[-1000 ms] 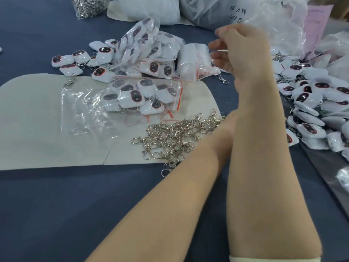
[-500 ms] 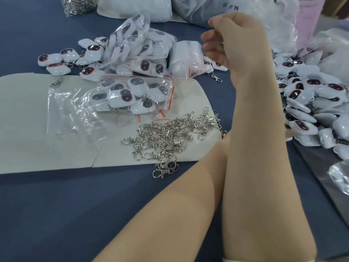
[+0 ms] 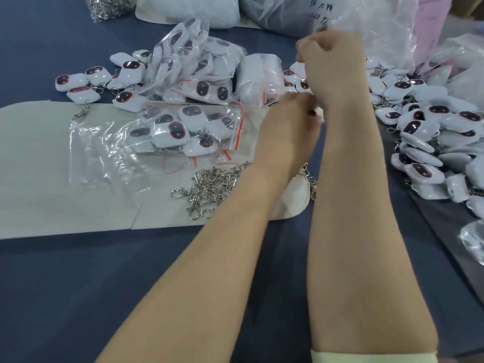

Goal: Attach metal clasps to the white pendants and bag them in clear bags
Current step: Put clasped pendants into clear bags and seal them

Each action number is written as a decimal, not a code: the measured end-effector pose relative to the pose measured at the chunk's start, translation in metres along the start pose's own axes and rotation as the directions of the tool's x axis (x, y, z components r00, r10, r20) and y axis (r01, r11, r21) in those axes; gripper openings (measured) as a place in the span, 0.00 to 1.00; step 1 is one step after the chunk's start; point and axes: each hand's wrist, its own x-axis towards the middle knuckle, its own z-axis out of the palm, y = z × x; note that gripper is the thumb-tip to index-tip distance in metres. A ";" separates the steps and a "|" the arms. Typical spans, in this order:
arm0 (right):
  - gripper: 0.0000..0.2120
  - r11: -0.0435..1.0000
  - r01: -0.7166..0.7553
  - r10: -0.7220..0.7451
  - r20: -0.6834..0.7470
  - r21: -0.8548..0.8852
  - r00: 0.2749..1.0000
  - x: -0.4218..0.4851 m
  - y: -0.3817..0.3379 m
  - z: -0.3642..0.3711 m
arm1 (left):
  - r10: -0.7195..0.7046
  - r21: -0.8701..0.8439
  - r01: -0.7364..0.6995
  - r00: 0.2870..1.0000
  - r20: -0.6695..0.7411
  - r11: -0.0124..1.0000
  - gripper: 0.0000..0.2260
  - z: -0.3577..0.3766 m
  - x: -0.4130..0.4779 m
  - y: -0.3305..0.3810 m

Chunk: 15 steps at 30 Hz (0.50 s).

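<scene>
Left hand [image 3: 290,124] is now showing beside the right wrist. Half a second back it was hidden behind the right forearm, on the side of the heap of loose white pendants with dark oval faces [image 3: 432,132]. Its fingers are curling round a small white piece at the tips, probably a single white pendant [image 3: 320,116], though most of it is covered. Right hand [image 3: 331,61] is staying raised above it in a curled fist, back to the camera. Cannot tell whether it is holding anything.

Judgement: a fresh pendant is arriving at the working spot, so clasp-fitting is starting on this piece and bagging is waiting.

Pile of loose silver metal clasps [image 3: 209,191] is lying on the pale grey mat [image 3: 52,166], just left of the left forearm and near the mat's front edge. Filled clear zip bags with red strips [image 3: 188,127] are sitting beyond the pile, with an empty flat clear bag [image 3: 104,148] to their left.

Room: dark blue tabletop [image 3: 78,297] is lying open toward the person. The heap is crowding the right side, and big crinkled plastic sacks [image 3: 379,27] are closing off the far side. Both hands are working in the narrow gap between bags and heap, and a wide forearm swing could scatter the clasps.
</scene>
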 end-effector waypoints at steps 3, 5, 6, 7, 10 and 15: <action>0.16 0.991 -0.004 0.033 0.211 -0.136 0.977 -0.004 0.008 0.011 | -0.089 -0.051 0.083 0.990 -0.113 0.995 0.07 -0.032 0.012 -0.014; 0.18 0.998 -0.052 0.062 0.348 -0.040 0.935 -0.008 0.011 0.019 | -0.148 -0.147 0.128 0.980 -0.134 0.981 0.09 -0.047 0.014 -0.025; 0.17 0.993 -0.102 0.070 0.398 0.060 0.915 -0.010 0.012 0.023 | -0.175 -0.189 0.147 0.974 -0.141 0.971 0.10 -0.051 0.013 -0.029; 0.16 0.975 -0.155 0.071 0.441 0.156 0.895 -0.012 0.013 0.027 | -0.206 -0.248 0.167 0.968 -0.140 0.954 0.12 -0.054 0.011 -0.034; 0.08 0.882 -0.303 0.053 0.564 0.361 0.824 -0.019 0.019 0.035 | -0.315 -0.464 0.224 0.941 -0.126 0.857 0.16 -0.062 0.008 -0.043; 0.05 0.776 -0.427 0.072 0.607 0.465 0.792 -0.021 0.024 0.043 | -0.313 -0.484 0.241 0.947 -0.073 0.841 0.21 -0.063 0.006 -0.038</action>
